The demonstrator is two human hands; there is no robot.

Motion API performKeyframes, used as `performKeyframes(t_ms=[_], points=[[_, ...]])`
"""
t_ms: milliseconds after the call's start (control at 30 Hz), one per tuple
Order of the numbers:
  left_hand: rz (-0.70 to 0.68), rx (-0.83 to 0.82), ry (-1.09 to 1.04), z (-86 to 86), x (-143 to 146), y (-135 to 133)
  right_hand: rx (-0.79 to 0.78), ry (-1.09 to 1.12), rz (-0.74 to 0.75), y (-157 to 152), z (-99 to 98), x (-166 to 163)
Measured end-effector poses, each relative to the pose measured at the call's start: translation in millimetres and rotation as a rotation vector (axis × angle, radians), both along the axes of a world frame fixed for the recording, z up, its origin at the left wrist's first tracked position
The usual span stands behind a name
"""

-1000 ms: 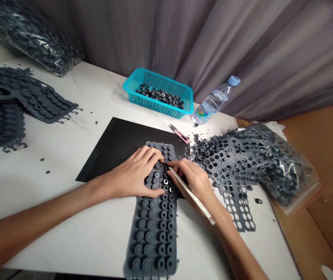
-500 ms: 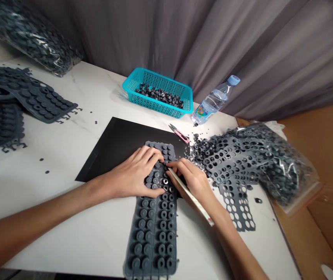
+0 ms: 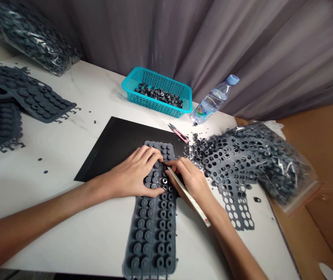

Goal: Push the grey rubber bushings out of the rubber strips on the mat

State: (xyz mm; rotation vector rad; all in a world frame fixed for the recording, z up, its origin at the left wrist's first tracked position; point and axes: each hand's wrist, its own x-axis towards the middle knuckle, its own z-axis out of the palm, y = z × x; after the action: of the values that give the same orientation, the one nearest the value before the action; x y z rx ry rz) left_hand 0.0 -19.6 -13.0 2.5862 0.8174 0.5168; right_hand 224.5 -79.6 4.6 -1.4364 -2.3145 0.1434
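Note:
A long grey rubber sheet (image 3: 151, 229) studded with round ring-shaped parts lies lengthwise in front of me, its far end on a black mat (image 3: 116, 144). My left hand (image 3: 134, 173) lies flat on the sheet's upper part, fingers stretched forward and pressing it down. My right hand (image 3: 191, 177) is closed around a thin pale stick (image 3: 188, 197), held like a pen, its tip touching the sheet at the right-hand column of rings beside my left fingertips.
A teal basket (image 3: 157, 93) with loose dark rings stands at the back, a water bottle (image 3: 211, 103) beside it. Pink snips (image 3: 178, 133) lie on the mat's edge. Punched-out sheets (image 3: 230, 163) and a plastic bag (image 3: 283, 171) pile up right; more sheets (image 3: 23, 97) left.
The stick's tip has shifted slightly up the sheet with my right hand. My left hand stays in place.

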Motion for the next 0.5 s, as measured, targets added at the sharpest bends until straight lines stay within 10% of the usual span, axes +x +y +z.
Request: performKeyframes(t_ms=[500], points=[[-0.005, -0.024, -0.027, 0.4, 0.6, -0.5, 0.004, 0.076, -0.070, -2.9, -1.9, 1.6]])
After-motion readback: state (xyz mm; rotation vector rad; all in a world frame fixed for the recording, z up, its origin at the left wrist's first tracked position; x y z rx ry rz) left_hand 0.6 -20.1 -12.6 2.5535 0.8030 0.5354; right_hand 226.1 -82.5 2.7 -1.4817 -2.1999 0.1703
